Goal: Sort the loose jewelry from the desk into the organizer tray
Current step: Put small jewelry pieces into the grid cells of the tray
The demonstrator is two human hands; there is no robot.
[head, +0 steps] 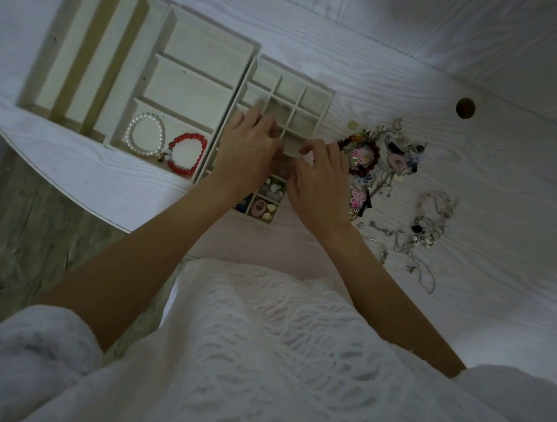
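A cream grid organizer tray (322, 93) with small square cells lies at the desk's middle. My left hand (248, 151) and my right hand (321, 177) meet over its near cells, fingers curled together; whatever they pinch is hidden. Near cells below my hands hold small stones and shells (273, 191) and a pink oval piece (258, 207). A middle tray (246, 52) with long compartments holds a white pearl bracelet (145, 134) and a red bead bracelet (186, 151). Loose jewelry (383, 151) is heaped right of my hands, with chains (428, 218) farther right.
A third tray (86, 39) with long narrow slots sits at the far left. A round cable hole (465, 107) is in the desk at the back right. The desk's curved edge (78, 197) runs at the left, floor beyond it.
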